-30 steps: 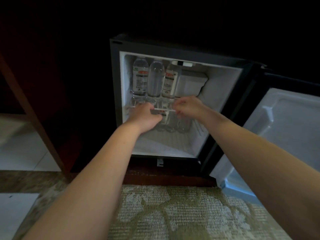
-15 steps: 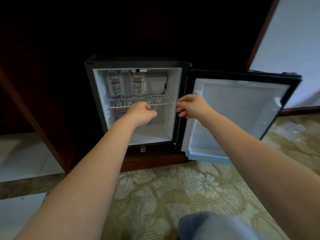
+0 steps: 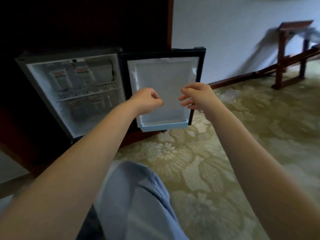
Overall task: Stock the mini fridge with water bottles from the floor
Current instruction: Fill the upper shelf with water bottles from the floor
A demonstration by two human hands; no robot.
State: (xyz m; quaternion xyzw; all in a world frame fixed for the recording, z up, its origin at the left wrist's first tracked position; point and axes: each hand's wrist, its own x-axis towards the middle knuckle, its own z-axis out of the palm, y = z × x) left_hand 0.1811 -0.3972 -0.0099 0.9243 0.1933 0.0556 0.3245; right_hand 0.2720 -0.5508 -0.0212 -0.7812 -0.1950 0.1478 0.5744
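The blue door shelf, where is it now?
Head view, centre: the blue door shelf sits at the bottom of the open fridge door, just above the carpet.

I am holding out two hands, my left hand point(image 3: 147, 101) and my right hand point(image 3: 199, 97), and one knee point(image 3: 135, 196) in blue cloth is showing below them. I am facing one mini fridge point(image 3: 21, 62), with its one door point(image 3: 164, 75) standing open. One wire shelf point(image 3: 86, 95) is crossing the inside, and one pale blue bin point(image 3: 164, 126) is sitting at the door's foot. Above the shelf I am making out two upper bottles point(image 3: 59, 79), and under it two lower bottles point(image 3: 74, 104). Blur is hiding whether others are standing beside them. To my right, clear bottles point(image 3: 229, 97) are lying on the one carpet point(image 3: 225, 170), but they are smearing into one patch, so I cannot count them. One wooden stand point(image 3: 280, 54) is standing further right.
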